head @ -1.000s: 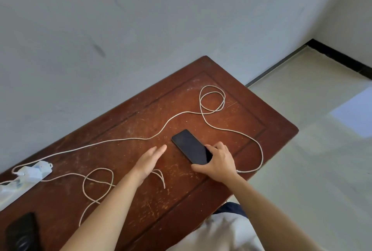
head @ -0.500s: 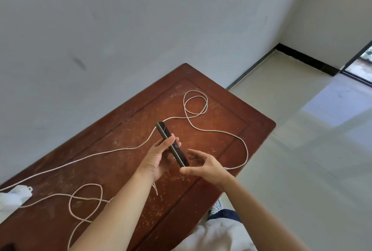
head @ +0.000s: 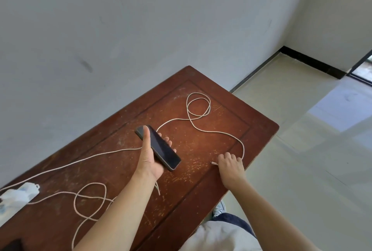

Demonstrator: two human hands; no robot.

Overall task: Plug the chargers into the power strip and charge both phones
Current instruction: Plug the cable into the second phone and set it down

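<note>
My left hand (head: 150, 159) holds a black phone (head: 161, 148) above the brown wooden table (head: 227, 110), screen up, thumb along its left edge. My right hand (head: 230, 165) rests on the table near the front edge, fingers closed over the free end of a long white charging cable (head: 198, 107); the plug tip pokes out to the left of the fingers. That cable loops at the far right and runs left to a white charger in the power strip (head: 16, 195). A second white cable (head: 90, 196) lies coiled under my left forearm. A second dark phone (head: 12, 245) shows at the bottom-left corner.
A grey wall runs along the table's far side. Pale floor tiles lie to the right, with a black skirting board and a doorway at the far right. My lap and a shoe show below the table's front edge.
The phone went from lying on the table under my right hand into my left hand, lifted. My right hand moved right and closed on the long cable's end.
</note>
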